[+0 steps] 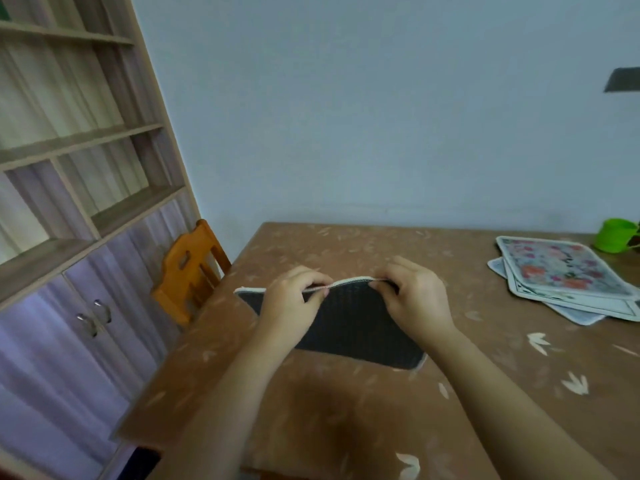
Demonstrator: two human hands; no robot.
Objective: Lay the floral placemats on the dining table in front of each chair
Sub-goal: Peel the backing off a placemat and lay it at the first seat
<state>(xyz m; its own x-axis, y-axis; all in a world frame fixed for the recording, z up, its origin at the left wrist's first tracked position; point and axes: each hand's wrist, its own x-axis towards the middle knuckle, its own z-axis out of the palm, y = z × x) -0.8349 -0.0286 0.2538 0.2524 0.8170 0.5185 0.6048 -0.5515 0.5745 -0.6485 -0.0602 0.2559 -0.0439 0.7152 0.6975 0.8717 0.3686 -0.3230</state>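
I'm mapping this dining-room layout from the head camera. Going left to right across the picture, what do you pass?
Shelf cabinet → orange chair → left hand → right hand, both pinching the upturned placemat → stack of floral placemats → green cup.

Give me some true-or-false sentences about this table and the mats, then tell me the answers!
1. The left hand and the right hand both pinch the far edge of the dark-backed placemat with a pale rim. True.
2. That placemat shows its flowery side to the camera. False: its dark underside faces the camera.
3. A stack of floral rectangular placemats lies on the right part of the brown patterned table. True.
4. The plastic cup behind the stack is red. False: it is green.
5. The orange wooden chair stands at the table's left side. True.
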